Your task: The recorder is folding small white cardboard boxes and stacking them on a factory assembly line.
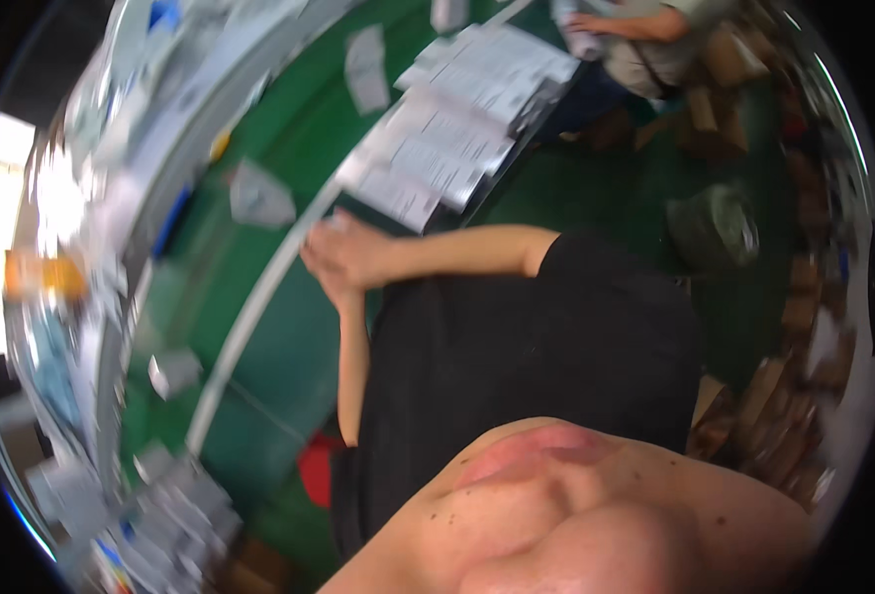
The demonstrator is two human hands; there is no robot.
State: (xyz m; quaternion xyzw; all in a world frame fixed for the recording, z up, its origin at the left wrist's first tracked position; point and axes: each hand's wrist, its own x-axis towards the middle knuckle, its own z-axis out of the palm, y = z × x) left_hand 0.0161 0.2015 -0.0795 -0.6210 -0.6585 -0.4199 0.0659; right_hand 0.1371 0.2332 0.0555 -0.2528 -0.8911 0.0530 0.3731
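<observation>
The right hand (356,253) overlaps the left hand (332,280) beside the white strip (249,315) along the desk (281,346). Their fingers look bunched, with narrow gaps; blur hides whether they hold anything. Overlapping printed sheets (447,144) lie just past the right hand, toward the desk's near edge. A white packet (261,195) lies across the strip.

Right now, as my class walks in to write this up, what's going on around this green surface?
The person's right hand and left hand are together beside a white strip on the green surface, close to one end of a line of printed sheets. Blur hides whether they hold anything. Near the far end of the sheets, a co-worker's hand is at a pale object, too unclear to name. A whitish piece lies across the strip.
</observation>
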